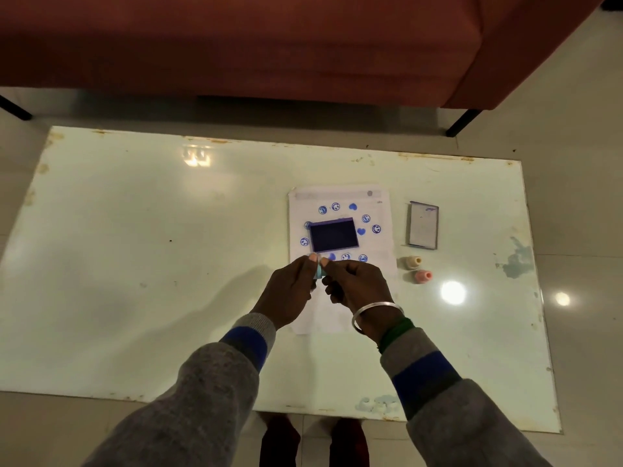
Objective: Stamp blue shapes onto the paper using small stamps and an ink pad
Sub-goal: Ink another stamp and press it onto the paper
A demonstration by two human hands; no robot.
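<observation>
On the white table, the paper lies lengthwise away from the person. Left hand and right hand meet above its near half. The ink pad — long axis crosswise — lies just beyond, equally near both. Both hands pinch the small blue stamp.

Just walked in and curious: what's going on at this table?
A person is stamping blue shapes. The left hand and right hand together pinch a small light-blue stamp above the white paper sheet. An open dark-blue ink pad sits on the sheet, ringed by blue smiley and heart prints. A grey rectangular lid, a cream stamp and a pink stamp lie on the pale table beside it.
</observation>
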